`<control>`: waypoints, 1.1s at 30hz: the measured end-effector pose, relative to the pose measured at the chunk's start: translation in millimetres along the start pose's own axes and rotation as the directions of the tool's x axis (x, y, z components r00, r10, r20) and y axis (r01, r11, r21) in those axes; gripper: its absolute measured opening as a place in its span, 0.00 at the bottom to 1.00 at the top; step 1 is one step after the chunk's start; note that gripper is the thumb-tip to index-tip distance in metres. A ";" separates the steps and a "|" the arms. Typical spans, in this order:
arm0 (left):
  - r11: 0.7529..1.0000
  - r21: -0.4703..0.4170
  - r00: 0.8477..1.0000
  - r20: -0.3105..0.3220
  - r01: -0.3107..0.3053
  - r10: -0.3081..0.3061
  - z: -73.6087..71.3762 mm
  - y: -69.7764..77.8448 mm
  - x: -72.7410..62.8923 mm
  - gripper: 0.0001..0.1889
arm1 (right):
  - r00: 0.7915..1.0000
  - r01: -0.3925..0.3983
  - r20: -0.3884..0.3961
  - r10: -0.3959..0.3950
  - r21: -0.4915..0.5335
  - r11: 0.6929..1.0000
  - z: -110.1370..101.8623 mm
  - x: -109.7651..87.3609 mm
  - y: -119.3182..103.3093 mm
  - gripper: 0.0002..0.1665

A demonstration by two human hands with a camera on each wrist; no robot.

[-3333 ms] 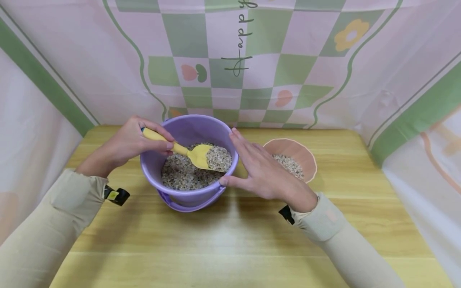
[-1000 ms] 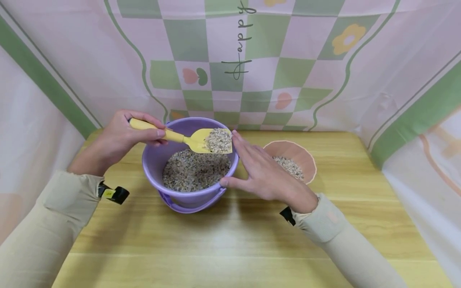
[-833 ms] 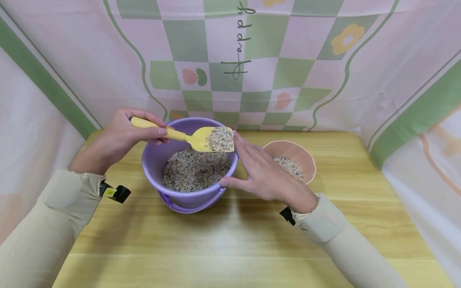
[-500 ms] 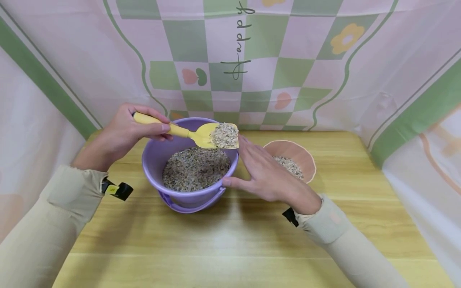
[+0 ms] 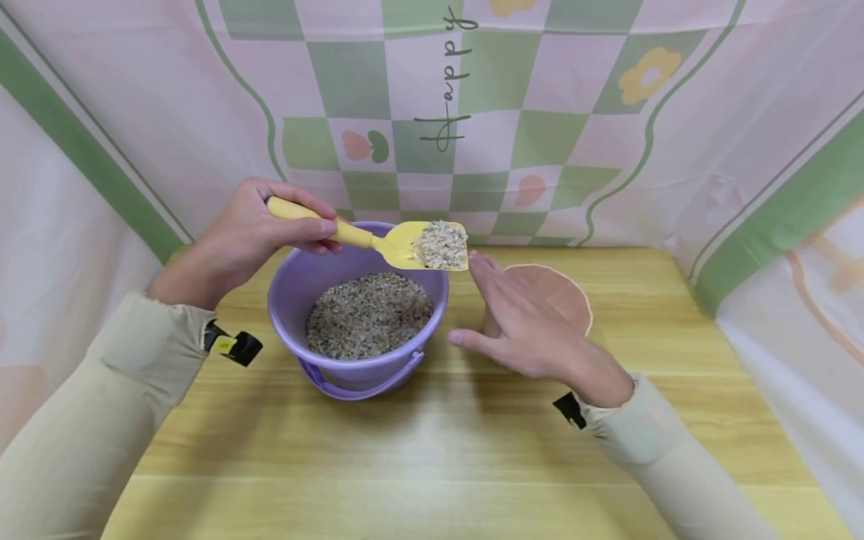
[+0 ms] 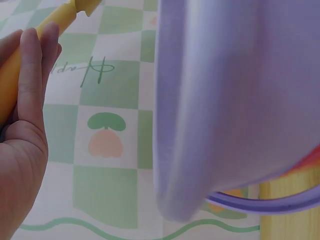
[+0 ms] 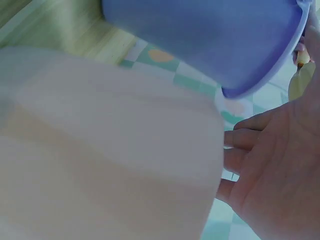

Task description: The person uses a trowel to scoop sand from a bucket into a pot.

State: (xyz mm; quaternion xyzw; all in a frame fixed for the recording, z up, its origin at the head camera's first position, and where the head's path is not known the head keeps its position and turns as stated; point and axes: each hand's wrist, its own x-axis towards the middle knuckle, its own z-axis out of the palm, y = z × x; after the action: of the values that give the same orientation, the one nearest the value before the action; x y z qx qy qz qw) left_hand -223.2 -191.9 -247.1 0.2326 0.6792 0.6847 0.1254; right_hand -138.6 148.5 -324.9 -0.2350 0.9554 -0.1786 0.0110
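My left hand [image 5: 246,236] grips the handle of a yellow toy shovel [image 5: 398,247], raised over the right side of the purple bucket [image 5: 290,322]. On its blade lies a heap of pale coarse sand or gravel [image 5: 440,245]. More of the same gravel [image 5: 367,315] covers the bucket's bottom. My right hand [image 5: 529,322], fingers extended, is between bucket and pink bowl [image 5: 556,292], just beyond the blade's tip; whether it touches the blade cannot be told. It hides part of the bowl and its contents. In the left wrist view the bucket's wall [image 6: 240,100] looms large.
The wooden table [image 5: 418,450] carries both containers, the bucket left of the bowl. The bucket's handle [image 5: 364,391] hangs down at its front. A checkered cloth [image 5: 486,135] stands behind, with cloth sides left and right.
The loaded shovel has risen out of the bucket and shifted right with my left hand. My right hand has left the bucket's rim and moved right toward the bowl.
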 end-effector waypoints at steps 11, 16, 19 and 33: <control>1.000 -0.010 1.000 0.009 -0.025 0.025 10.2 11.0 8.7 0.10 | 0.996 -0.058 -0.068 0.051 -0.101 0.993 -8.7 -13.7 27.1 0.63; 0.999 -0.040 0.999 0.021 -0.029 0.030 15.3 14.4 12.1 0.09 | 0.995 -0.081 -0.072 0.075 -0.085 0.993 -9.0 -18.9 35.0 0.63; 0.998 -0.046 0.999 0.033 -0.036 0.038 19.1 16.2 15.0 0.09 | 0.994 -0.093 -0.065 0.088 -0.076 0.993 -9.2 -22.9 40.1 0.63; 0.998 -0.045 0.996 0.071 -0.052 0.055 36.4 22.8 28.9 0.09 | 0.986 -0.154 -0.071 0.148 -0.083 0.985 -5.4 -37.6 61.7 0.65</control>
State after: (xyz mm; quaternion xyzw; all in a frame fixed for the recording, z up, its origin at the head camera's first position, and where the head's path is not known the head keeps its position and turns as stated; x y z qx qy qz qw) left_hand -227.0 -147.1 -221.4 0.2723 0.6530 0.6934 0.1364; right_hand -133.2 218.2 -343.6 -0.1564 0.9773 -0.1421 -0.0167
